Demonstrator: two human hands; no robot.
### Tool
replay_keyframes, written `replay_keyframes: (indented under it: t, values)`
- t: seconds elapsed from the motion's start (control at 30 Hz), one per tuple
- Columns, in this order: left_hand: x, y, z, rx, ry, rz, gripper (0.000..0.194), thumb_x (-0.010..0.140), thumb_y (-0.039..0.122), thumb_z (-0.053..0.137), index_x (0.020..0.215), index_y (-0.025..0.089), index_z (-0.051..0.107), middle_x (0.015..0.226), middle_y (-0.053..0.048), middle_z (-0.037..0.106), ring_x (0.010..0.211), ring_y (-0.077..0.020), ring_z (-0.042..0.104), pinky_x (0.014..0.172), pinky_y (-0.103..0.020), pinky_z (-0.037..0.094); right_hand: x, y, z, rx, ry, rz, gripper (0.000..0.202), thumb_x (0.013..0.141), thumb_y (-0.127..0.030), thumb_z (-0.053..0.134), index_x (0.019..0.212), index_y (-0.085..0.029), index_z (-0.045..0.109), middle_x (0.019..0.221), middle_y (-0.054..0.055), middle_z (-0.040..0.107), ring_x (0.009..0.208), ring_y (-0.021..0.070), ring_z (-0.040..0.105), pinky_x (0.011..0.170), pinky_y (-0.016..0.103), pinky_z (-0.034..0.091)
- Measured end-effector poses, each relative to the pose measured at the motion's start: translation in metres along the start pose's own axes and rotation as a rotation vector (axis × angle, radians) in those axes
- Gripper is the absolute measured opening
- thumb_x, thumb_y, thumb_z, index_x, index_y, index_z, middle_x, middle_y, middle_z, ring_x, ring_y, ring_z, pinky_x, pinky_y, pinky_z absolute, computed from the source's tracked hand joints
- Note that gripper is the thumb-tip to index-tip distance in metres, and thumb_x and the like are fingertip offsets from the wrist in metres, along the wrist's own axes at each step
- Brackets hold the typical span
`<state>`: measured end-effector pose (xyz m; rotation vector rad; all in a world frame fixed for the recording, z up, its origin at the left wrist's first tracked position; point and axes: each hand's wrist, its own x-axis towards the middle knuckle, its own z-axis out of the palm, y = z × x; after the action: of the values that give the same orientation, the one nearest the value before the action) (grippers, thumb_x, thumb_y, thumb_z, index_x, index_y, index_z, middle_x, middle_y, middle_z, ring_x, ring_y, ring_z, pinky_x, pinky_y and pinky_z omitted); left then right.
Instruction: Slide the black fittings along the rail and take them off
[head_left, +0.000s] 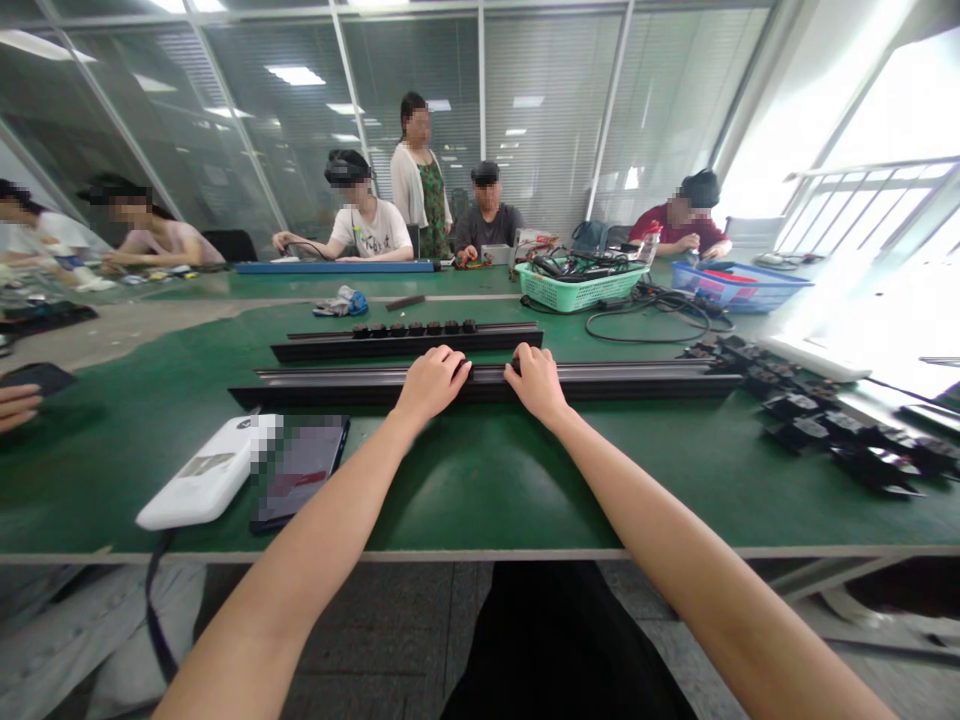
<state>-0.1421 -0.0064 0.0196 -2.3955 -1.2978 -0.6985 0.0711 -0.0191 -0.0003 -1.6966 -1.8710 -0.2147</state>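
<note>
A long black channel-shaped rail [637, 385] lies across the green table in front of me. Over its middle, my left hand [433, 382] is closed, thumb and fingers together on a small black part [468, 369]. A short gap to the right, my right hand [537, 380] curls its fingers down at the same rail, with a bit of black showing at the fingertips. What lies under those fingers is mostly hidden. Just behind runs a second, shorter black rail [337, 348]; several small black round pieces [416, 329] sit in a row along it.
A white power bank [202, 475] and a phone [300, 470] lie near the left front edge. Many black parts [832, 430] are heaped at right. Farther back are a green basket [577, 292] of cables, a blue basket [772, 290] and gloves [341, 302]. Several people sit around.
</note>
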Motion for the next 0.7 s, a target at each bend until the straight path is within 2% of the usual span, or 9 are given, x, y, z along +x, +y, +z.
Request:
replay_keyframes:
  t: [0.43, 0.7]
  values:
    - [0.000, 0.000, 0.000, 0.014, 0.002, 0.006, 0.037, 0.110, 0.038, 0.040, 0.114, 0.019, 0.071, 0.112, -0.012, 0.071, 0.108, -0.0273, 0.065, 0.095, -0.039, 0.052, -0.002, 0.002, -0.013, -0.114, -0.039, -0.039, 0.022, 0.106, -0.037, 0.053, 0.114, -0.018, 0.062, 0.109, 0.013, 0.074, 0.105, 0.0304, 0.062, 0.088, 0.038, 0.032]
    - [0.000, 0.000, 0.000, 0.022, -0.010, 0.001, 0.037, 0.110, 0.037, 0.041, 0.116, 0.017, 0.071, 0.114, -0.012, 0.071, 0.109, -0.0274, 0.065, 0.096, -0.039, 0.052, -0.002, 0.000, -0.013, -0.110, -0.037, -0.031, 0.020, 0.105, -0.034, 0.052, 0.113, -0.018, 0.061, 0.111, 0.014, 0.074, 0.106, 0.0308, 0.061, 0.089, 0.038, 0.031]
